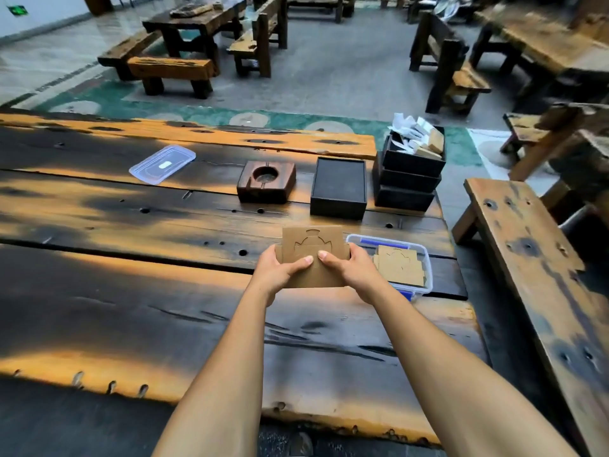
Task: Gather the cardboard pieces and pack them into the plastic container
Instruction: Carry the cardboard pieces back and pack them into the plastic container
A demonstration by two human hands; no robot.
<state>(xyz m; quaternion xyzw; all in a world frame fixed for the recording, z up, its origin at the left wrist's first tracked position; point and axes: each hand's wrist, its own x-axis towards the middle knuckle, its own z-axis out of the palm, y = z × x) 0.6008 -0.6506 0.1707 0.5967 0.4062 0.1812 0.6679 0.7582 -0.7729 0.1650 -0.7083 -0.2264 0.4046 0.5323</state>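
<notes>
A: Item one, what is in your hands?

B: A stack of cardboard pieces (313,255), flat, brown, roughly rectangular. The top sheet carries a die-cut outline, a rounded shape with a small arch above it. My left hand (280,270) clasps the stack's left edge, my right hand (349,268) its right edge, thumbs lying on the top face. Both grips are closed on the stack, held just above the desk (164,225).

A: Item two, the plastic container?

B: Plastic container (425,258), clear, rectangular, blue clip at the far end and another at the near end. It sits on the desk immediately right of the stack. More cardboard (398,268) of the same brown, same cut outline, already lies flat inside.

A: Its lid?

B: Clear lid (162,163), lying flat on the desk well to the far left of the container.

A: Other entries?

B: Beyond the container: one wooden ashtray block (266,181), one black box (338,188), and a stack of black trays (410,173), the top one holding papers.
</notes>
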